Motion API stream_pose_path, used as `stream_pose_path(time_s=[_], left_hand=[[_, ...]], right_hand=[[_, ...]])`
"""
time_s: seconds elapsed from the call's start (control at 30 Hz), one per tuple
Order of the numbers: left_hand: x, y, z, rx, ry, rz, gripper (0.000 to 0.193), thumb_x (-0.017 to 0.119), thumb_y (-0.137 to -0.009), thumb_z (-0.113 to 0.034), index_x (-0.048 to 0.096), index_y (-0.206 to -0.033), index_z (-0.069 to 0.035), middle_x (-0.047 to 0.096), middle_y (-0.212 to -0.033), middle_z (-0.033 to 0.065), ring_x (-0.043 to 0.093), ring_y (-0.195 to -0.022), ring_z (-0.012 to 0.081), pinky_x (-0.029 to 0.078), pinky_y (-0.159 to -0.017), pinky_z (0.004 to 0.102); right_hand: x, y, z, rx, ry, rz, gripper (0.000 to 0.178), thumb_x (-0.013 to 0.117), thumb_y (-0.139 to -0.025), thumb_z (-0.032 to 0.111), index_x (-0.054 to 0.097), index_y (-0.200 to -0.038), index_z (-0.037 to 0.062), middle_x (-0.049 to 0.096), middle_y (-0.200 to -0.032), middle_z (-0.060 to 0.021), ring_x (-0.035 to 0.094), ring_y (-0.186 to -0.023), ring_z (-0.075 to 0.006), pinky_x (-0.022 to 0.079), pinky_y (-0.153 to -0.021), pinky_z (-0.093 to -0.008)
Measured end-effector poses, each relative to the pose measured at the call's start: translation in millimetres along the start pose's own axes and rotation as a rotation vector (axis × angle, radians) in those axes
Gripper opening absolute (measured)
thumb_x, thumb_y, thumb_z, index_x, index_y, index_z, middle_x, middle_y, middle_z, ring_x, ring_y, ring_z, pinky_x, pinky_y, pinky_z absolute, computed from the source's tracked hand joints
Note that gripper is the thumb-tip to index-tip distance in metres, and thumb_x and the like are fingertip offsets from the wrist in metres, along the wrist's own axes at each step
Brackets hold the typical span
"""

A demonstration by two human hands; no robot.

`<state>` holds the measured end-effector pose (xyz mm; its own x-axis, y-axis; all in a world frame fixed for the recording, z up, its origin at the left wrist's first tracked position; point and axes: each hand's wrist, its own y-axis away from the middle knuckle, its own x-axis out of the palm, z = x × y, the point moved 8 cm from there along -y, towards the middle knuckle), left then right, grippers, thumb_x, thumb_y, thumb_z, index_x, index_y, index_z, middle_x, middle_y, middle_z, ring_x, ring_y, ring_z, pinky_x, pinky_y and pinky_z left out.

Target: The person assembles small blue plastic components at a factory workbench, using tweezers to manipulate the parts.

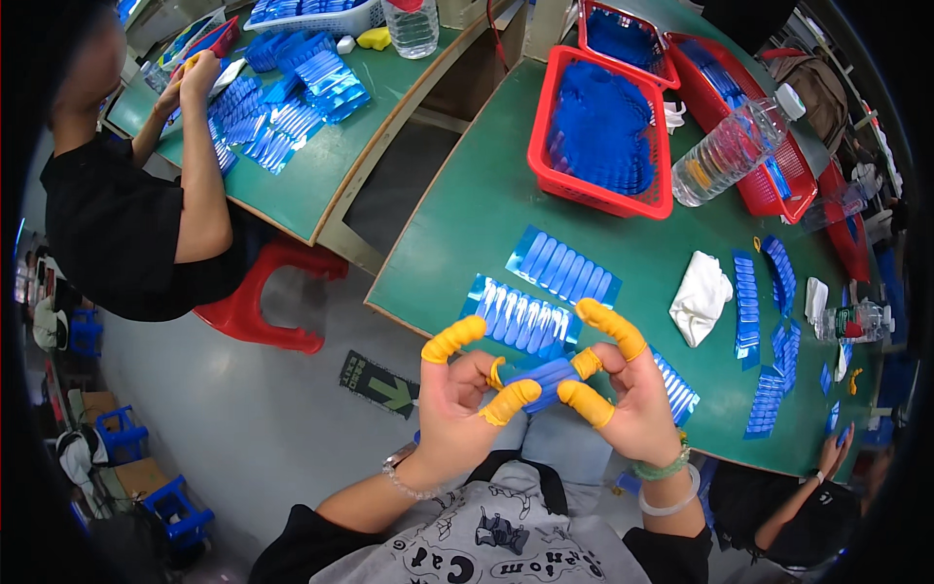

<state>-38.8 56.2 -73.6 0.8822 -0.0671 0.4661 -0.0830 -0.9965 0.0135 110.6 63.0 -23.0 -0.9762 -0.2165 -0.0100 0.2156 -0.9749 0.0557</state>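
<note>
Yellow finger cots cover several fingertips of my left hand (pixel 457 399) and my right hand (pixel 632 384). Between them, thumbs and fingers pinch a small blue ribbed strip (pixel 547 375) from both ends, held just off the table edge above my lap. Right beyond it lie two blue film sheets with rows of long rounded blue pieces: a shiny sheet (pixel 523 318) and a more matte sheet (pixel 562 269). Another such sheet (pixel 673 387) is partly covered by my right hand. Each index finger stands raised, apart from the strip.
On the green table (pixel 438 263), a red basket (pixel 603 200) holds blue pieces, beside a clear bottle (pixel 725 156). A crumpled white cloth (pixel 700 297) and more blue strips (pixel 746 302) lie to the right. At far left, a person (pixel 126 214) works on a red stool (pixel 263 302).
</note>
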Motion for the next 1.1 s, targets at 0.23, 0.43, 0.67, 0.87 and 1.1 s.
stream_pose_path(time_s=[0.23,0.43,0.67,0.87,1.1], left_hand=[[4,14,-9,0.076,-0.206,0.105,0.067,0.07,-0.077,0.004,0.032,-0.131,-0.003,0.06,-0.088,0.0067,0.06,-0.083,0.0137,0.046,-0.082,0.0281],[2,14,-12,0.067,-0.336,0.287,0.06,0.071,-0.078,0.001,0.038,-0.128,-0.004,0.059,-0.087,0.0079,0.059,-0.077,0.0148,0.047,-0.074,0.0286],[11,19,-10,0.121,-0.39,0.365,0.052,0.07,-0.078,0.002,0.043,-0.121,-0.004,0.057,-0.088,0.0081,0.057,-0.075,0.0142,0.047,-0.071,0.0282],[-1,6,-16,0.073,-0.105,0.038,0.051,0.066,-0.081,0.003,0.038,-0.123,-0.004,0.056,-0.103,0.0106,0.055,-0.088,0.0143,0.047,-0.079,0.0279],[3,-12,-11,-0.011,-0.197,-0.037,0.055,0.067,-0.081,0.003,0.037,-0.126,-0.005,0.057,-0.105,0.0106,0.057,-0.093,0.0143,0.047,-0.082,0.0265]], right_hand=[[7,2,-1,-0.022,0.109,0.058,0.06,0.068,-0.078,0.001,0.043,-0.133,0.0032,0.062,-0.091,-0.0066,0.057,-0.083,-0.0138,0.047,-0.077,-0.0283],[14,10,-2,0.011,0.036,0.006,0.052,0.068,-0.079,0.004,0.051,-0.128,0.004,0.064,-0.098,-0.008,0.06,-0.075,-0.0194,0.047,-0.076,-0.0282],[11,17,-6,-0.112,0.324,0.143,0.072,0.074,-0.076,0.011,0.036,-0.137,0.0042,0.066,-0.105,-0.0078,0.062,-0.079,-0.0194,0.049,-0.08,-0.0321],[-13,14,-8,-0.029,0.393,0.054,0.077,0.078,-0.072,0.018,0.037,-0.137,0.0067,0.066,-0.098,-0.0076,0.061,-0.082,-0.0189,0.039,-0.092,-0.035],[-29,23,-25,0.09,0.23,-0.028,0.065,0.076,-0.072,0.006,0.047,-0.13,0.0049,0.064,-0.087,-0.0046,0.06,-0.081,-0.0159,0.046,-0.08,-0.0277]])
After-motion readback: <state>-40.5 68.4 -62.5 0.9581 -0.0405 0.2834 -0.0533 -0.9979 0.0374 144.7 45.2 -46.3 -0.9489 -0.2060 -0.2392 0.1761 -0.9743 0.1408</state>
